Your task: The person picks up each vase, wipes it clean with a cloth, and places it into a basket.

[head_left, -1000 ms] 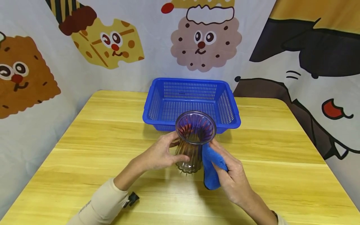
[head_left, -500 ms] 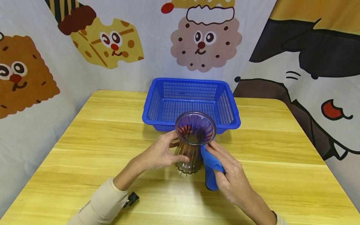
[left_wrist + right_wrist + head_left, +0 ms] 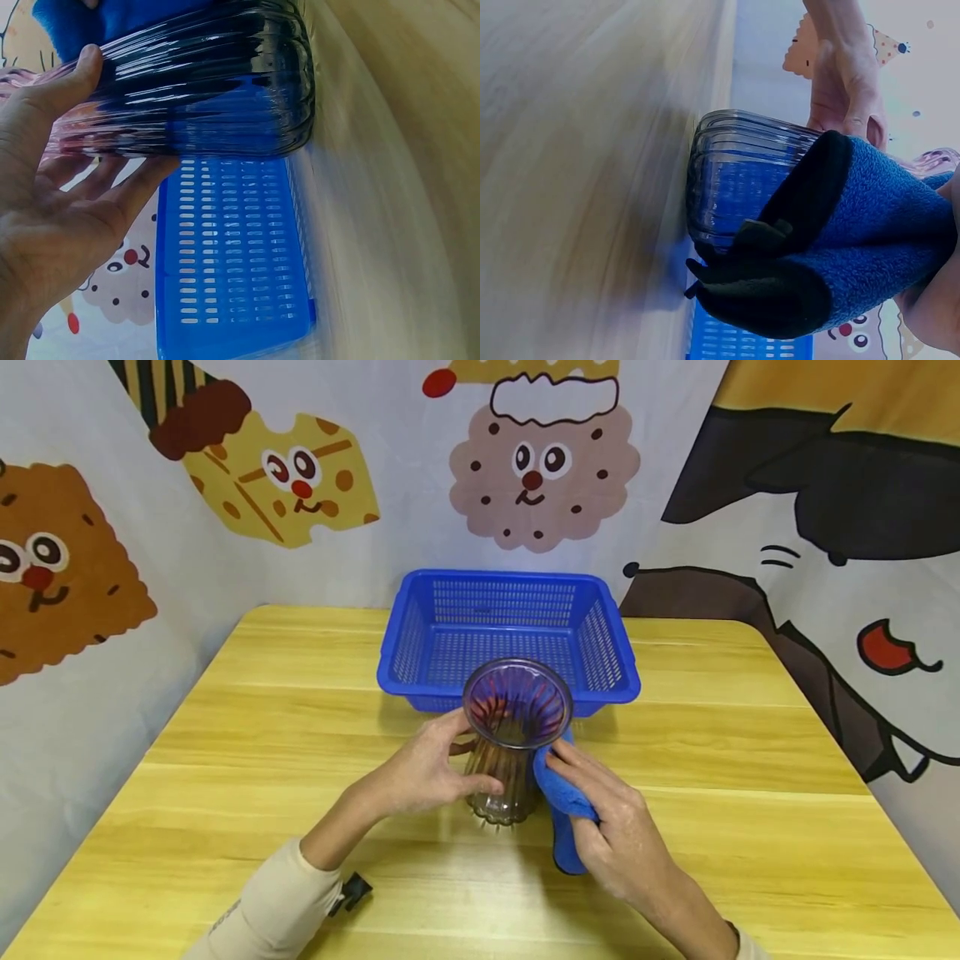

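A ribbed, purple-tinted glass vase (image 3: 504, 781) with a flared rim stands upright on the wooden table. My left hand (image 3: 425, 766) grips its side, thumb in front and fingers behind, as the left wrist view also shows for the same vase (image 3: 217, 82). On the other side my right hand (image 3: 626, 827) holds a folded blue cloth (image 3: 562, 789) against the vase just below the rim. In the right wrist view the cloth (image 3: 885, 217) hangs down with dark edging and covers part of the glass. Some right fingertips are hidden by the cloth.
Behind the vase sits a blue plastic basket (image 3: 397, 643) with slotted walls, nothing visible in it. A small black clip-like piece (image 3: 351, 892) is by the left sleeve. Cartoon-printed white curtains (image 3: 420, 510) stand around the table (image 3: 262, 710).
My right hand and the cloth have shifted slightly left along the vase, and the cloth's hanging end has swung a little. My left hand keeps its grip.
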### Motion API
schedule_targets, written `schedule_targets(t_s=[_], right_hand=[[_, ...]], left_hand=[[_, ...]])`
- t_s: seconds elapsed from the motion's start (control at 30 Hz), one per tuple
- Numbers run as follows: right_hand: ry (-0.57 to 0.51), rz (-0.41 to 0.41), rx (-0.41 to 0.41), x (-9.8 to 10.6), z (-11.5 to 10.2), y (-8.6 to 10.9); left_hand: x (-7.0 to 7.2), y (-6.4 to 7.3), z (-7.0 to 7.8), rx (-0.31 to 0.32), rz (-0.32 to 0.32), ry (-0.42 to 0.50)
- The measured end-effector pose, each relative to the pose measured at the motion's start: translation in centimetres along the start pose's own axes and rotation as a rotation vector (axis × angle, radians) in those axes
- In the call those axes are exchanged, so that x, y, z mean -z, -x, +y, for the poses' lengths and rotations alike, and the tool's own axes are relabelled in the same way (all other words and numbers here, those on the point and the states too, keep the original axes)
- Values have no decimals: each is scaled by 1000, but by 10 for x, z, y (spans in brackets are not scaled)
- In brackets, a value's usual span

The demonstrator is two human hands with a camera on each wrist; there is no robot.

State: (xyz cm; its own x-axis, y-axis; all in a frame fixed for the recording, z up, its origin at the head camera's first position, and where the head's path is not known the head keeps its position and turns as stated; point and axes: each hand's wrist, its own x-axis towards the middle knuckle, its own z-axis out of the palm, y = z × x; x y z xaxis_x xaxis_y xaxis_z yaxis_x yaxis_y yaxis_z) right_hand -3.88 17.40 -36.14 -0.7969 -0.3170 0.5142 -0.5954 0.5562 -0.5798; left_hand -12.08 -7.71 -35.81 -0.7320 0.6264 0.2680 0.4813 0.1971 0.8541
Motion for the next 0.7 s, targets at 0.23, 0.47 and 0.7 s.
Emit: schedule_targets(t_s=[0.23,0.47,0.7], right_hand=[[37,5,17,1,2,0],[40,-12,-12,1,4,0],[41,-11,-13,-1,6,1]], left_hand=[[1,-1,3,5,0,-8],[-1,0,3,19,29,-11],[-2,2,4,72,47,-11]])
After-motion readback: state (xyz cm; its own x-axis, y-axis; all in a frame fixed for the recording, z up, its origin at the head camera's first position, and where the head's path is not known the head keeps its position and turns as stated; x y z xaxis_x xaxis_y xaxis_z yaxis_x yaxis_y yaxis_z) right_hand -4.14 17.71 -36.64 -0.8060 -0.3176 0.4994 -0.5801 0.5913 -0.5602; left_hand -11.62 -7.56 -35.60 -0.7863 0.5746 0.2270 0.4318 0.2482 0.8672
